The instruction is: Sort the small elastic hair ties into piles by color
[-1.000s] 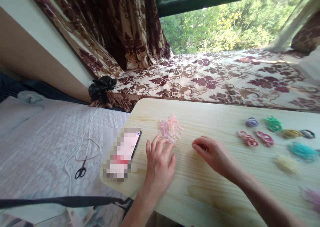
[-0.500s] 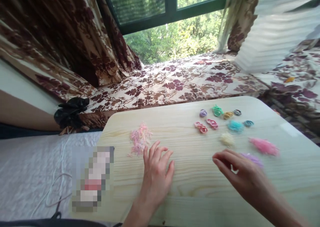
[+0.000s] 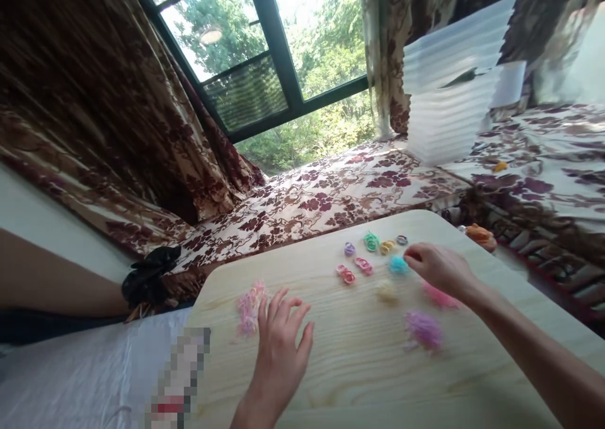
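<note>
My left hand (image 3: 282, 337) is spread palm down over the pale wooden tabletop (image 3: 326, 372), its fingertips beside a loose heap of thin pink strands (image 3: 249, 308). My right hand (image 3: 437, 266), fingers curled together, is at the edge of a turquoise heap (image 3: 397, 264); whatever it may hold is hidden. Under its wrist a bright pink heap (image 3: 439, 295) is partly covered. Nearer me lie a purple heap (image 3: 424, 330) and a cream heap (image 3: 387, 291). Small ring-like bands lie in groups: red-pink bands (image 3: 346, 274), pink bands (image 3: 363, 266), purple bands (image 3: 349, 249), green bands (image 3: 371, 241), yellow bands (image 3: 387, 247) and grey bands (image 3: 401, 240).
A blurred-out flat object (image 3: 177, 378) lies at the table's left edge. Behind the table runs a flower-patterned ledge (image 3: 316, 202) under a window. A black bag (image 3: 150, 274) is at left, a white corrugated sheet (image 3: 449, 101) at right. An orange item (image 3: 479, 237) sits beyond the right edge.
My right hand has moved away from me, from beside the purple heap to the turquoise one. The left hand stays near the pink strands. The camera view has tilted up and turned right.
</note>
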Demonstrator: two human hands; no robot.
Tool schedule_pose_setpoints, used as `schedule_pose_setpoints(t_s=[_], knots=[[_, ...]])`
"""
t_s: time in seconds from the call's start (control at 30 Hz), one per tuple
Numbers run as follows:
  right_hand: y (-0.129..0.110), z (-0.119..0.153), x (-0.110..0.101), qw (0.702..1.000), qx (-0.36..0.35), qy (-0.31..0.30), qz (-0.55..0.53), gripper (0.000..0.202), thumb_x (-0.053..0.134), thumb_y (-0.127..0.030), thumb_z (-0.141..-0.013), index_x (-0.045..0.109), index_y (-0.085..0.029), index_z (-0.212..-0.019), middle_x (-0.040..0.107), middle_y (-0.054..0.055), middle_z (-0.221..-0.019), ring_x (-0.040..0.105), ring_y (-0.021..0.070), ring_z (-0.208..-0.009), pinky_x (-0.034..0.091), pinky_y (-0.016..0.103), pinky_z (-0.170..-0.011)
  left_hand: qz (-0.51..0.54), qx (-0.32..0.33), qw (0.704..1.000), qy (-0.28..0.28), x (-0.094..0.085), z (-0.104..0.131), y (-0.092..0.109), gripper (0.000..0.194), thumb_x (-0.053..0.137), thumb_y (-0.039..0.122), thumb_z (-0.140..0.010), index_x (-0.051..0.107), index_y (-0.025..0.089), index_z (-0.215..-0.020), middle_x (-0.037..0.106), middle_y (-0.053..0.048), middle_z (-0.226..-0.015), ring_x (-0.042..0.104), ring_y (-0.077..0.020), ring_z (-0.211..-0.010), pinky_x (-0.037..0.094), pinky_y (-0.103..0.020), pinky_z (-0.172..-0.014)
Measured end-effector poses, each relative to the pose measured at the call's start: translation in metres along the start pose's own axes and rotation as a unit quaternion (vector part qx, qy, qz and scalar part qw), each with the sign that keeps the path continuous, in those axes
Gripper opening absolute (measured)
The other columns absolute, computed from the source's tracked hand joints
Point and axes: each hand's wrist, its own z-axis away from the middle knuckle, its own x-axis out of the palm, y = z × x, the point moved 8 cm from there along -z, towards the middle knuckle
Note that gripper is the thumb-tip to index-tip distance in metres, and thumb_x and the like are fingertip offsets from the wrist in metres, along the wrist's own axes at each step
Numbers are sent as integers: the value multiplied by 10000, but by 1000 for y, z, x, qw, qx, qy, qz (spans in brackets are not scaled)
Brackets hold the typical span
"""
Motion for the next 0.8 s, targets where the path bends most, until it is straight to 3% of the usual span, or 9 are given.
schedule_pose_setpoints(t_s=[0.1, 0.2, 0.3, 0.4, 0.57, 0.8], knots=[[1, -6, 6, 1000, -3, -10, 11, 242, 508, -267, -775, 699, -227, -632, 712, 56, -669, 621, 191, -610, 303, 267, -505, -7, -27, 999, 17, -10, -6, 1, 283, 527, 113, -852, 659, 231, -1073, 677, -56, -1068, 503, -284, -1263, 314, -603, -1114], [6, -2, -4, 1000, -10, -4, 6, 263, 492, -314, -802, 714, -234, -685, 740, 75, -772, 654, 225, -684, 344, 288, -533, -16, -23, 999, 17, -13, -3, -2, 256, 545, 138, -850, 672, 238, -1049, 683, -54, -1058, 511, -287, -1248, 331, -593, -1100], [12, 15, -22, 1000, -15, 12, -8, 284, 479, -377, -825, 723, -240, -778, 751, 94, -878, 679, 257, -769, 409, 321, -584, -27, -37, 999, 28, -18, 6, -13, 243, 549, 151, -853, 678, 231, -1043, 689, -61, -1065, 515, -284, -1242, 326, -581, -1104], [7, 41, -28, 996, -23, 29, -78, 254, 517, -432, -808, 714, -271, -796, 749, 95, -838, 683, 243, -716, 457, 338, -588, -36, -86, 995, 40, -28, 15, -31, 232, 541, 143, -859, 685, 218, -1025, 692, -67, -1066, 516, -274, -1240, 320, -566, -1110], [-45, 80, 5, 976, -97, 6, -193, 299, 527, -541, -781, 702, -300, -754, 728, 67, -739, 649, 227, -587, 495, 352, -543, -41, -143, 988, 29, -38, 25, -62, 225, 548, 119, -856, 701, 217, -989, 705, -65, -1042, 524, -264, -1220, 356, -552, -1071], [-125, 94, 64, 965, -166, -108, -169, 348, 440, -470, -859, 706, -259, -782, 719, 55, -764, 676, 206, -635, 503, 327, -575, -38, -193, 980, 3, -34, 49, -106, 198, 566, 143, -876, 708, 222, -990, 712, -57, -1019, 533, -270, -1213, 349, -572, -1062]])
